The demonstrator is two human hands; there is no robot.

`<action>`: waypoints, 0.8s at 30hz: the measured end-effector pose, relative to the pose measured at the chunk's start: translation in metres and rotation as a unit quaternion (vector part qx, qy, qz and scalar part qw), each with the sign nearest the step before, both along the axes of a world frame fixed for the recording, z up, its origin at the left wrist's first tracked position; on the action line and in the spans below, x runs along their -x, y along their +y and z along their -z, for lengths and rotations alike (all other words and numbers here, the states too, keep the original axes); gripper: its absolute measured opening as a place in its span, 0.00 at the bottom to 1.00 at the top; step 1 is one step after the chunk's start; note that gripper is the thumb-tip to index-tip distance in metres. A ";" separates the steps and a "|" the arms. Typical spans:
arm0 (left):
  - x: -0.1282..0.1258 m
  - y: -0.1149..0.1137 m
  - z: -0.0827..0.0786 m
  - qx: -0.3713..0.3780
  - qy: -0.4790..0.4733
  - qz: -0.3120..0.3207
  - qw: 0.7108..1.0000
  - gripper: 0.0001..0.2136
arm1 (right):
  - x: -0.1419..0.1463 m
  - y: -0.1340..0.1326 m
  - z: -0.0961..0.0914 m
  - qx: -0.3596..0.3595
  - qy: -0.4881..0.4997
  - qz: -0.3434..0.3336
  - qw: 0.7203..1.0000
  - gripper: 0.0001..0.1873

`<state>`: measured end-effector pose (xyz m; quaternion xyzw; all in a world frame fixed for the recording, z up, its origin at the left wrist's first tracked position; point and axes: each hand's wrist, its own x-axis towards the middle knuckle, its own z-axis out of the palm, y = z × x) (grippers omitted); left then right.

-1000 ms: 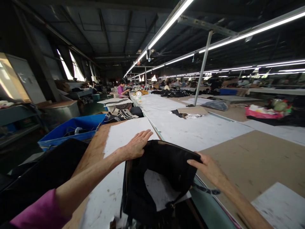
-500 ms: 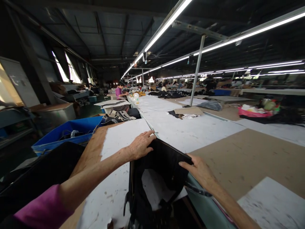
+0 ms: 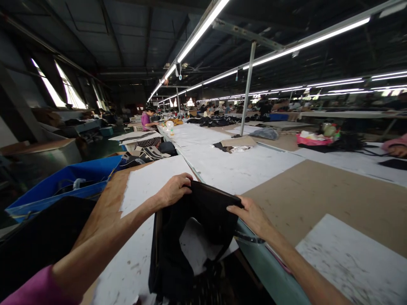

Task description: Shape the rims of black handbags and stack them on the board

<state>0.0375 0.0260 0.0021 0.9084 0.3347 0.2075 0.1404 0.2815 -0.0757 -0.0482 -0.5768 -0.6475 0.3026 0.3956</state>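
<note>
An open black fabric bag (image 3: 214,212) stands in front of me, its wide mouth facing me. A zipper-like strip seems to run along its rim. My left hand (image 3: 175,189) is closed over the upper left corner of the rim, thumb inside. At the right end of the same edge, my right hand (image 3: 252,212) pinches the rim with fingers behind and thumb in front. Something pale (image 3: 193,245) shows within the dark opening. The bag's lower part is too dark to make out.
White sheets (image 3: 232,163) and brown board (image 3: 318,199) cover the long table. A blue bin (image 3: 104,169) stands at left, near a large dark shape (image 3: 47,237). A metal post (image 3: 248,89) rises from the table. Another person's hand (image 3: 397,150) is at far right; someone in purple (image 3: 146,120) sits farther off.
My view has turned right, so the surroundings sit farther left. My left fingers, spread out before, have now curled over the bag's rim. The right hand keeps its hold.
</note>
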 end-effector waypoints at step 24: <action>0.009 0.012 0.005 0.028 -0.015 -0.060 0.998 0.03 | 0.009 0.018 -0.003 -0.092 -0.117 0.089 0.985 0.14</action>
